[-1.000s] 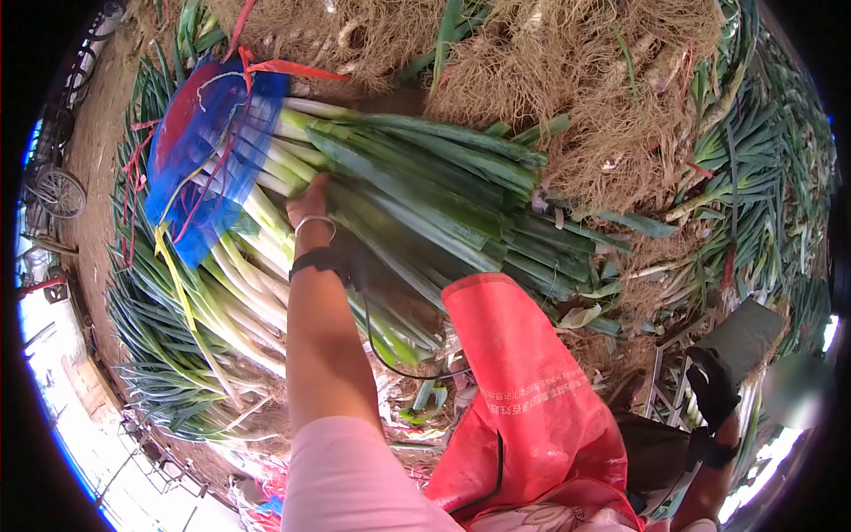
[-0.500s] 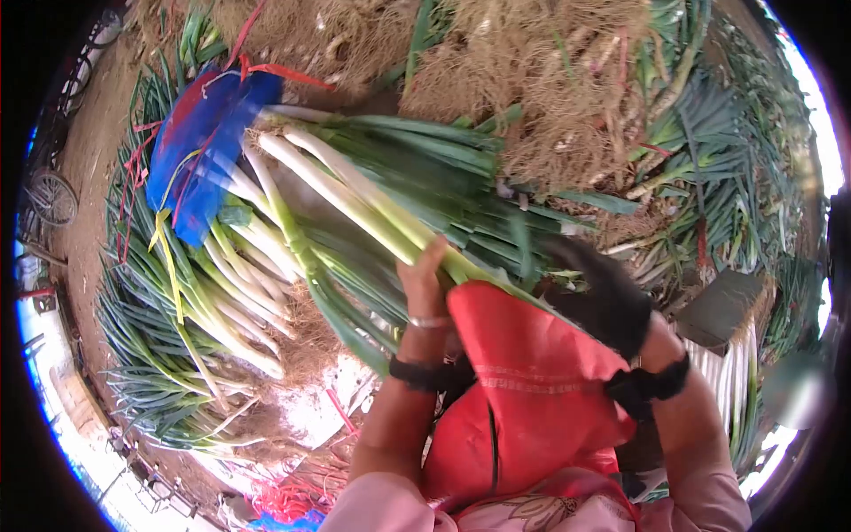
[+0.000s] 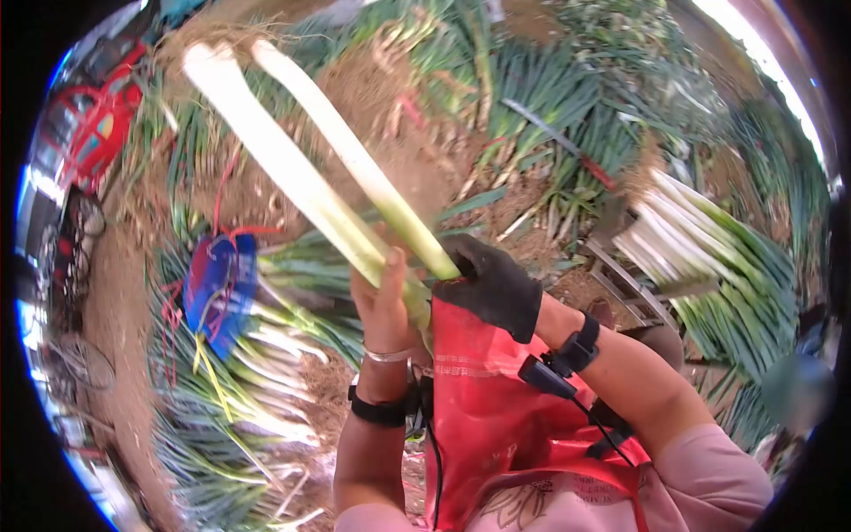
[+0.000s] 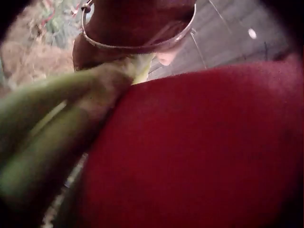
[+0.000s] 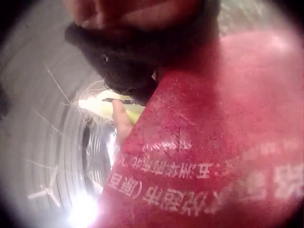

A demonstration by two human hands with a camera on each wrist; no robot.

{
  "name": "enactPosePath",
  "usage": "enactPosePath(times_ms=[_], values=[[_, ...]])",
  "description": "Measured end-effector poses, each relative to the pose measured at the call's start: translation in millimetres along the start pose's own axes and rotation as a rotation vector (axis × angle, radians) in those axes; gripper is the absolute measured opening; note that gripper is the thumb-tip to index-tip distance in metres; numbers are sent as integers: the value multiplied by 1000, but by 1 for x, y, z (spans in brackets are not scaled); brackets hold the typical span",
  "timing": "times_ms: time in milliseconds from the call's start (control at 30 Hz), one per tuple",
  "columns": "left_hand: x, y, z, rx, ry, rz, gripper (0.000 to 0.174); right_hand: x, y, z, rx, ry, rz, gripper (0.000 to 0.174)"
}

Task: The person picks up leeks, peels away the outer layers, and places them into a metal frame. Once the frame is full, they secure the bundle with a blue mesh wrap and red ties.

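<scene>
Rooted leeks rise slantwise in front of the body in the head view, white ends and roots toward the upper left. My bare left hand grips the thicker stalks low on their pale green part, thumb across them. My right hand, in a dark glove, holds a separate leek close beside them. The lower greens run behind a red apron. In the left wrist view, green stalks pass beside the apron. The right wrist view shows the dark glove and a pale stalk behind it.
A bundle wrapped in blue plastic lies at left, with loose leeks below it. Another leek pile lies at right beside a metal frame. More leeks cover the ground at the back, and a red vehicle stands far left.
My left hand has left the bundle by the blue plastic and come back toward the body with leeks. These are now raised, and the right hand has come in to hold one. The view has tilted up.
</scene>
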State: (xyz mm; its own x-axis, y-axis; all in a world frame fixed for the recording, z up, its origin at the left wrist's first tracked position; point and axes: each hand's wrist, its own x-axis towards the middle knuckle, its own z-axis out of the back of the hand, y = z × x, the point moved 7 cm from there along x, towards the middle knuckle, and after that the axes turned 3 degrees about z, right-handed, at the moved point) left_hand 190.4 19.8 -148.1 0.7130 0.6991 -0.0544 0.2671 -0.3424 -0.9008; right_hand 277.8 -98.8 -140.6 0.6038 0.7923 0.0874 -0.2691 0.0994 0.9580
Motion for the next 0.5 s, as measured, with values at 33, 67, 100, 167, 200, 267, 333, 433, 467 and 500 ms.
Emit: enactPosePath(times_ms=[33,67,100,167,200,267,333,433,467,500], values=[[-6,-10,-11,17,4,-43,52,-12,11,13,137,-45,40,47],[-13,-22,-23,-1,17,-67,52,-22,20,30,129,-89,61,47],[-18,-35,-35,-21,35,-85,52,-31,32,47,168,-82,113,45],[-30,-60,-46,81,-96,-138,49,-55,62,90,188,-132,168,44],[-36,-71,-50,78,-128,-151,50,-70,87,109,279,-168,149,45],[-51,-103,-64,149,-189,-335,51,-96,120,162,-59,-420,315,44],[-49,-127,-70,254,-157,-369,46,-142,159,223,-422,-565,339,41],[-41,-166,-87,380,-143,-522,43,-231,263,329,-1062,-643,483,34],[-43,-172,-100,422,-140,-502,45,-264,287,348,-981,-677,498,34],[-40,-175,-108,421,-113,-494,45,-291,304,373,-879,-659,473,35]])
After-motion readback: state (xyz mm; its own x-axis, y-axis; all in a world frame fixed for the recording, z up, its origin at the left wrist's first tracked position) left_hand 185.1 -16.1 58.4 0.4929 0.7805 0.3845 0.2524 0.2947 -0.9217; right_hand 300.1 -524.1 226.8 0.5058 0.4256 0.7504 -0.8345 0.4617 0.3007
